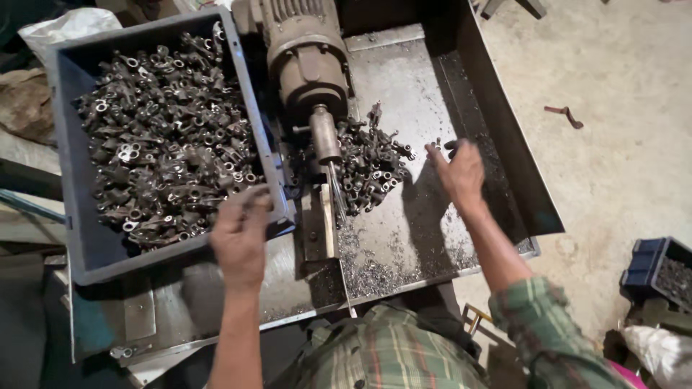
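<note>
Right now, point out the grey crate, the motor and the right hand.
grey crate (63,144), head view, bare left wall.
motor (306,61), head view, housing.
right hand (459,173), head view, back of hand.

workshop: motor-driven spindle (324,137), crate of metal parts (166,137).

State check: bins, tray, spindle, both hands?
Grey plastic bin: heaped with dark metal parts.
Steel tray: holds a smaller parts pile and swarf.
Motor spindle: bit points toward the person; spinning, cannot tell.
Left hand: at the bin's near rim, fingers curled.
Right hand: fingers spread, beside the pile.
</note>
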